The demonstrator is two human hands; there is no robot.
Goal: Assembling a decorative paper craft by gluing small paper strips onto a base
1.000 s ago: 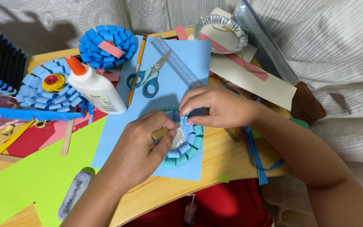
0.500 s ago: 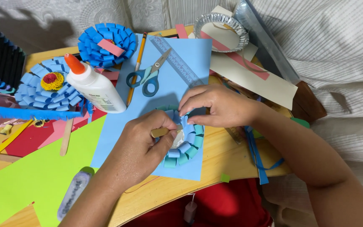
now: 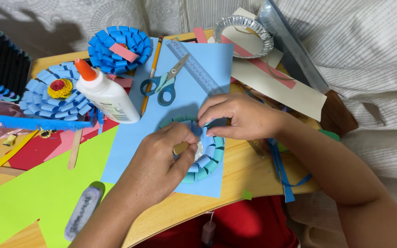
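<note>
The round wooden table [image 3: 253, 172] carries all the craft materials. A lime-green paper sheet [image 3: 37, 188] covers its near left part. A light-blue paper sheet [image 3: 198, 82] lies at the centre, partly over the green one.

On the light-blue sheet, near its lower right corner, lies the ring of looped blue and teal paper strips [image 3: 207, 158]. The left hand [image 3: 161, 160] rests on the ring's left side, fingers curled closed, pinching a small tan stick [image 3: 180, 148] against the ring. The right hand [image 3: 235, 115] covers the ring's upper right edge; its fingertips are bent down and pinch a blue paper loop [image 3: 204, 132].

A white glue bottle with an orange cap [image 3: 104, 94] lies tilted at the sheet's left edge. Blue-handled scissors [image 3: 164, 82] lie on the sheet's upper part, between a yellow pencil [image 3: 150, 76] and a clear plastic ruler [image 3: 196, 66].
</note>
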